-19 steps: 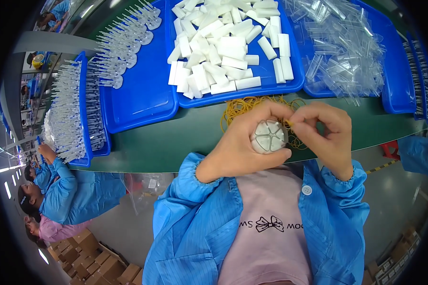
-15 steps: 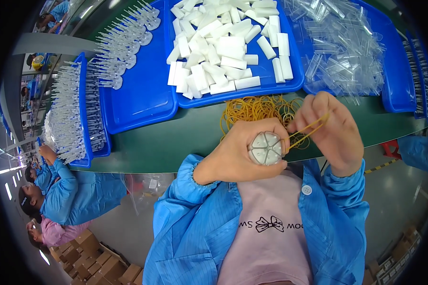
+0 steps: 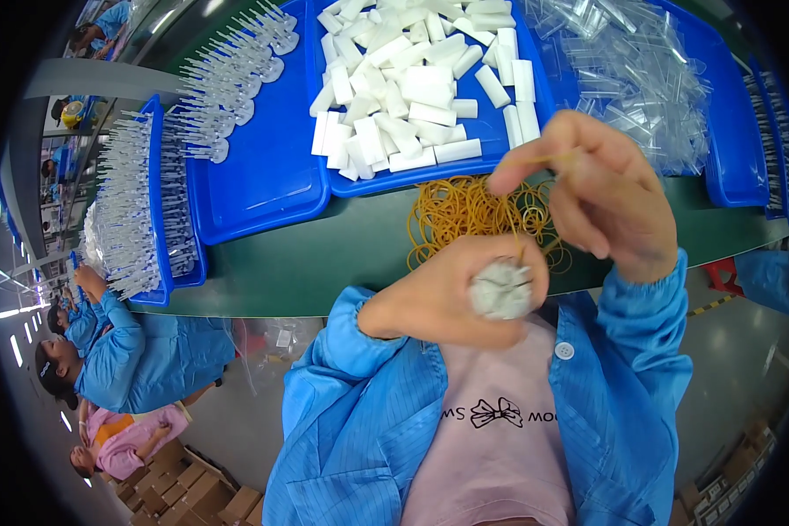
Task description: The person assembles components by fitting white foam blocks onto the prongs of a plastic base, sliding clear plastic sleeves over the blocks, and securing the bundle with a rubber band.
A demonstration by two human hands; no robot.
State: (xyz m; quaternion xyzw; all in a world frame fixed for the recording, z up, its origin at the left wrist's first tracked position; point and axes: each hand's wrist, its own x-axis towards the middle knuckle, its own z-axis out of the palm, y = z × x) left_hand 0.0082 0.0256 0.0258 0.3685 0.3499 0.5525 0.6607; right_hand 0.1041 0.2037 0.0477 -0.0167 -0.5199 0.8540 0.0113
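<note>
My left hand (image 3: pixel 443 294) is wrapped round a round bundle of whitish wedge-shaped pieces (image 3: pixel 501 291), seen end-on and slightly blurred. Up and to the right, my right hand (image 3: pixel 618 188) is closed on a yellow rubber band (image 3: pixel 539 160), pulled taut between its fingers. A thin yellow strand also shows at the bundle's upper edge, by the left fingers; whether it is the same band I cannot tell. Just beyond both hands lies a loose pile of yellow rubber bands (image 3: pixel 460 210) on the green table (image 3: pixel 298 272).
A blue tray (image 3: pixel 394 182) of white blocks (image 3: pixel 430 92) stands ahead. To its right, another holds clear plastic pieces (image 3: pixel 631 96); to its left are trays with rows of white, thin-tipped parts (image 3: pixel 228 88). Co-workers (image 3: pixel 140 359) sit at the left, near cardboard boxes (image 3: pixel 202 491).
My right hand has moved up and away from me with the band, which now runs differently. The bundle in my left hand has shifted slightly nearer and turned.
</note>
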